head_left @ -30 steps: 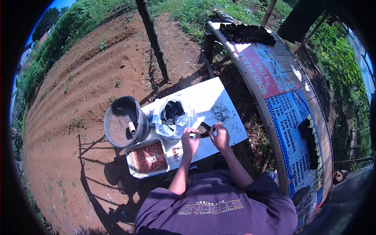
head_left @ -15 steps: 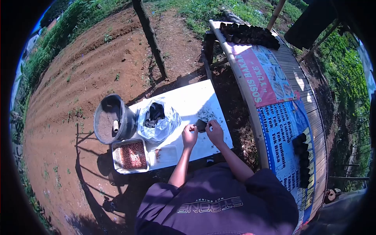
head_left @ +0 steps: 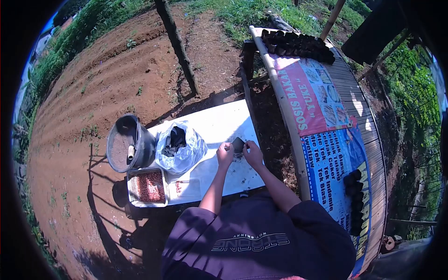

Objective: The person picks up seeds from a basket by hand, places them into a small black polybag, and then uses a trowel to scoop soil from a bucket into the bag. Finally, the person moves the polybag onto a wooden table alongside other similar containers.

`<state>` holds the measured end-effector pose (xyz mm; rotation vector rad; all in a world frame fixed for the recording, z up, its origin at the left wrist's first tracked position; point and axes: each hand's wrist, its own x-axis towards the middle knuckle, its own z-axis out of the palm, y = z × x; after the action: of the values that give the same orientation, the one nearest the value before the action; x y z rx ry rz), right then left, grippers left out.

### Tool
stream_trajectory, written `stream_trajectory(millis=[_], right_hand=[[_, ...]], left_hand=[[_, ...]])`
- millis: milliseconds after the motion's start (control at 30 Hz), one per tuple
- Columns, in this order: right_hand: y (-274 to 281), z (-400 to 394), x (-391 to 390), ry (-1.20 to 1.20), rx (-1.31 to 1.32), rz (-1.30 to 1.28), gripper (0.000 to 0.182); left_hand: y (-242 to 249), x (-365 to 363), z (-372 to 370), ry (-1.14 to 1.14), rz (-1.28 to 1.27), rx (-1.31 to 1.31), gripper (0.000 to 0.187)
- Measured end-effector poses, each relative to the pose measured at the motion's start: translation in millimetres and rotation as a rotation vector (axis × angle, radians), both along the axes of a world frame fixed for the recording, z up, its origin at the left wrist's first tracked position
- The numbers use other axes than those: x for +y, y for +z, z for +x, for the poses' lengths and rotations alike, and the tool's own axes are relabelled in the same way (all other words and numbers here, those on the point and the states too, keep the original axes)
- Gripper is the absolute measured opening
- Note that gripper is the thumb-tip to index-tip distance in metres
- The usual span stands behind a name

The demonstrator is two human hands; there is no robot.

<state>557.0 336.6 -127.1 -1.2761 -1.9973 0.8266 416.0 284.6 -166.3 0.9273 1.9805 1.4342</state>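
Note:
A small black plastic planting bag (head_left: 238, 144) is held over the right part of the white table (head_left: 224, 116). My left hand (head_left: 225, 153) pinches its left edge with closed fingers. On the opposite side, my right hand (head_left: 252, 153) is closed on its right edge. Dark soil crumbs lie scattered on the tabletop around and below the bag. To the left of my left hand stands a clear plastic bag (head_left: 189, 156) with folded black plastic bags (head_left: 176, 140) inside.
A black bucket (head_left: 145, 149) of soil, with a handled tool in it, stands at the left. Before it sits a white basket (head_left: 133, 198) of reddish seeds, beside a shallow clear tray (head_left: 193, 187). A banner-covered bamboo bench (head_left: 303, 172) at the right carries rows of filled black bags (head_left: 298, 46).
The black planting bag now shows a broader, flatter face standing up between my hands. Both hands remain on its edges. The whole view has shifted slightly.

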Motion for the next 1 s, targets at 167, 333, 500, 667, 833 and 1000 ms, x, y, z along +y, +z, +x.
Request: stream_trajectory(millis=[167,333,500,667,833,1000], right_hand=[[-1,4,7,-0.013,-0.071,0.088,0.011],[-16,14,6,-0.012,-0.124,0.063,0.013],[-20,19,0,-0.018,-0.133,-0.014,0.016],[-30,21,-1,-0.034,-0.147,-0.110,0.021],[-28,21,-2,-0.052,-0.130,-0.208,0.023],[-31,23,1,-0.032,-0.136,-0.307,0.026]], left_hand=[[-7,5,10,0.052,0.007,0.034,0.023],[-2,-5,19,0.038,-0.210,0.025,0.025],[-14,-11,22,0.026,-0.201,-0.041,0.027],[-9,-16,26,0.003,-0.244,-0.044,0.030],[-1,-17,27,-0.020,-0.264,-0.018,0.032],[0,-16,33,0.030,-0.237,-0.027,0.036]])
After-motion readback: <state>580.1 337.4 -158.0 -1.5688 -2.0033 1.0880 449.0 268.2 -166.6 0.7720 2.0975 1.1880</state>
